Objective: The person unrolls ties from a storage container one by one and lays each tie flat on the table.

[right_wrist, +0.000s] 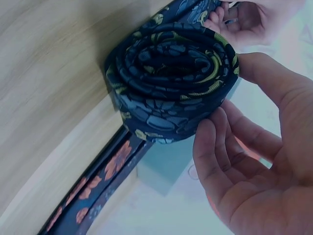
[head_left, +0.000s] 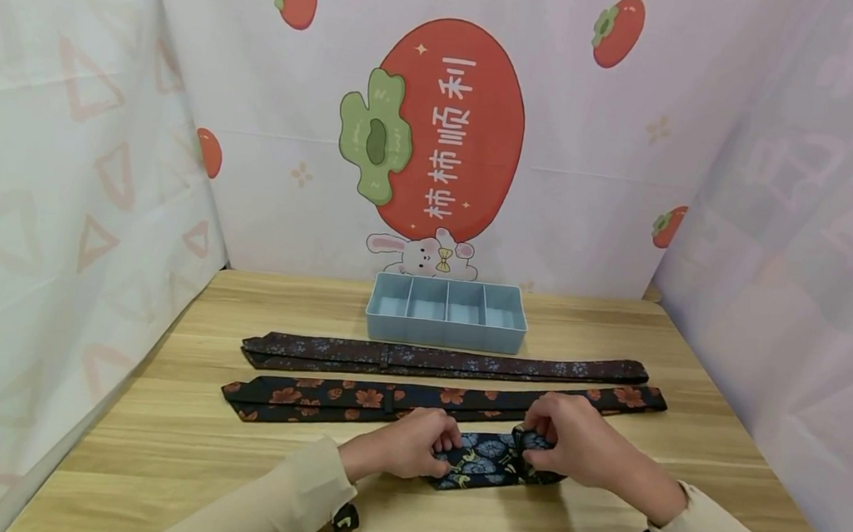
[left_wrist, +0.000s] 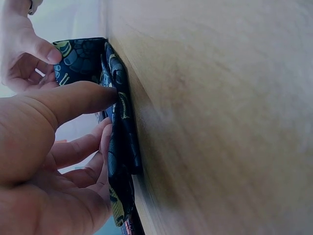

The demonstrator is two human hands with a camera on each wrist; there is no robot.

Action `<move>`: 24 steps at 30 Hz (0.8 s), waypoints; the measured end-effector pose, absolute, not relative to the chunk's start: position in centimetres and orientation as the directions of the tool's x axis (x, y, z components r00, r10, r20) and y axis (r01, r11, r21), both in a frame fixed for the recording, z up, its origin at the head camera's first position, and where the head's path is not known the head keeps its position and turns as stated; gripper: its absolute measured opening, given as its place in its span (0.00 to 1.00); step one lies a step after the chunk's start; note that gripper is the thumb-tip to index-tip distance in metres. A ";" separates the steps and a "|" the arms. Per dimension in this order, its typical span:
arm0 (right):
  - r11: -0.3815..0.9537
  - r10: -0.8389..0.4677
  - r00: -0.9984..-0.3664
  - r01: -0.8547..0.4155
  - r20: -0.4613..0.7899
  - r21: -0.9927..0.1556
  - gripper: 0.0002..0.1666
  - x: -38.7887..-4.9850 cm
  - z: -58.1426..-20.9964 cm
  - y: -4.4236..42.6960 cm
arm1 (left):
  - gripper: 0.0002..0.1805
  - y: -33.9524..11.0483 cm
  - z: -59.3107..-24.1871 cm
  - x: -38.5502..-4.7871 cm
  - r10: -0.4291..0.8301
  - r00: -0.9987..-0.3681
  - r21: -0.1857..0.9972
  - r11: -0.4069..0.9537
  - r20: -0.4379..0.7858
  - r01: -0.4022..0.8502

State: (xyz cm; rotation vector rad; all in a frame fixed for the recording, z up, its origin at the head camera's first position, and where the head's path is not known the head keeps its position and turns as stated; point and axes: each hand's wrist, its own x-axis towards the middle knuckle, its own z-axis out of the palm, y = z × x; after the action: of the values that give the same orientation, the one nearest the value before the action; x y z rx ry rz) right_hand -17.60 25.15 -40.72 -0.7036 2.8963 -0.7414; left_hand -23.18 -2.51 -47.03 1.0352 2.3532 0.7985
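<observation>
A navy necktie with blue flowers and yellow marks [head_left: 485, 459] lies near the table's front, its right part wound into a roll [right_wrist: 166, 105]. My right hand [head_left: 580, 443] holds that roll between thumb and fingers; the right wrist view shows its oval spiral end-on. At the flat left end, my left hand [head_left: 413, 442] pinches the tie, its thumb [left_wrist: 80, 100] on the near edge and the fingers beyond. Just behind lies a folded black necktie with orange flowers [head_left: 369, 398]. Farther back is a folded dark necktie with small blue flowers [head_left: 464, 362].
A light blue box with several compartments [head_left: 445, 333] stands at the back of the wooden table [head_left: 155, 462]. Behind it hangs a white cloth [head_left: 273, 204] printed with persimmons and a rabbit. Pale cloth walls flank both sides.
</observation>
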 end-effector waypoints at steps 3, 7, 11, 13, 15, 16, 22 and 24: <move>0.776 -0.449 -0.892 -0.416 0.046 -0.474 0.16 -17.5 -40.6 25.6 | 0.13 -2.5 -47.1 -23.3 0.770 -0.616 0.661 0.550 -0.165 0.511; 0.778 -0.450 -0.892 -0.418 0.048 -0.469 0.16 -17.5 -40.6 26.3 | 0.13 -2.5 -47.2 -23.3 0.771 -0.613 0.663 0.551 -0.172 0.507; 0.784 -0.439 -0.898 -0.404 0.040 -0.471 0.16 -17.4 -40.5 27.0 | 0.14 -2.5 -47.1 -23.3 0.766 -0.617 0.660 0.559 -0.179 0.503; 0.795 -0.421 -0.907 -0.382 0.024 -0.472 0.15 -17.3 -40.4 27.3 | 0.14 -2.6 -47.1 -23.3 0.765 -0.618 0.657 0.562 -0.182 0.502; 0.809 -0.395 -0.919 -0.350 0.005 -0.471 0.15 -17.3 -40.3 27.7 | 0.14 -2.5 -47.1 -23.3 0.764 -0.618 0.661 0.562 -0.186 0.497; 0.816 -0.384 -0.923 -0.338 -0.003 -0.469 0.15 -17.2 -40.3 27.9 | 0.14 -2.5 -47.1 -23.3 0.765 -0.617 0.663 0.561 -0.186 0.495; 0.833 -0.364 -0.931 -0.318 -0.016 -0.452 0.15 -17.2 -40.2 29.6 | 0.14 -2.5 -46.9 -23.3 0.765 -0.617 0.669 0.559 -0.188 0.490; 0.837 -0.366 -0.930 -0.322 -0.017 -0.442 0.14 -17.3 -40.3 30.2 | 0.13 -2.5 -46.9 -23.2 0.764 -0.618 0.667 0.561 -0.189 0.490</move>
State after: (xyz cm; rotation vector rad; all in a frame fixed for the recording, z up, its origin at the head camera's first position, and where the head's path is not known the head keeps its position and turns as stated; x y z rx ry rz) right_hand -17.26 30.25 -40.29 -0.5473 2.9143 -0.6745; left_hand -23.22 -2.50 -46.93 1.0095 2.3348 0.7947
